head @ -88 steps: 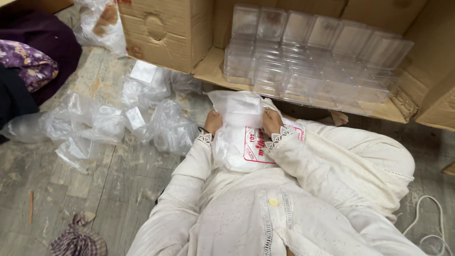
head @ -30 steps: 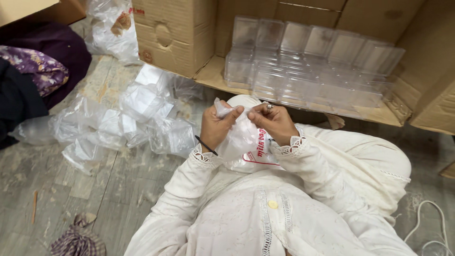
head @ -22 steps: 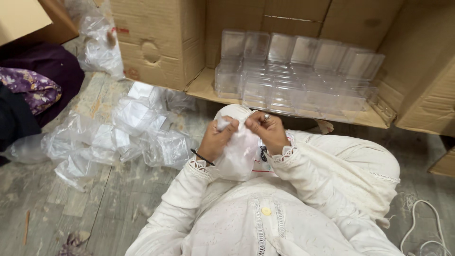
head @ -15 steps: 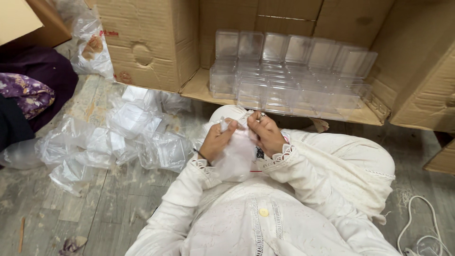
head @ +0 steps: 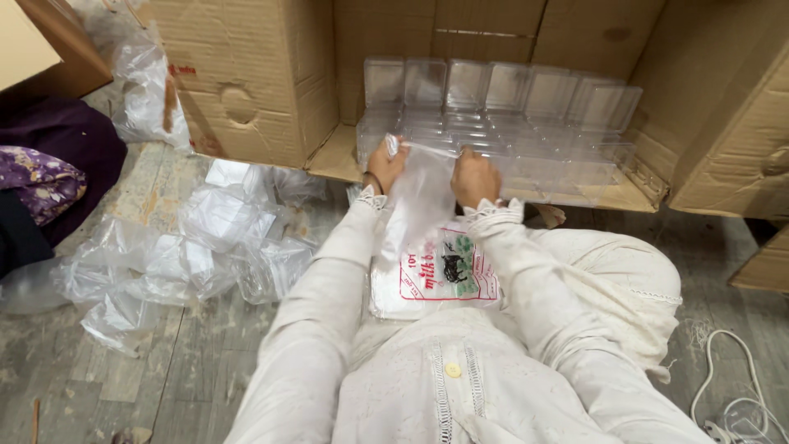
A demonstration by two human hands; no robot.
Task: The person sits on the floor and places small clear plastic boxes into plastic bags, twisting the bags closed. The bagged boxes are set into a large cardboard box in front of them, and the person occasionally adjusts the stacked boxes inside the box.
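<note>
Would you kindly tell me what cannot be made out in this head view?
- Contents of the clear bag: the crinkled film hides them.
- Fingertips of the left hand and right hand: curled into the bag's top edge.
- White cable: cut off by the right and bottom edges.
- Pile of bags: contents blurred by film.

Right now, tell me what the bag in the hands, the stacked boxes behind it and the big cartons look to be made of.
Bag: thin clear plastic film, glossy and crinkled, a printed label showing through.
Stacked boxes: rigid transparent plastic, probably; the edges catch light.
Cartons: brown corrugated cardboard, matte, with creased flaps.
The left hand and the right hand pinch the bag's top.
</note>
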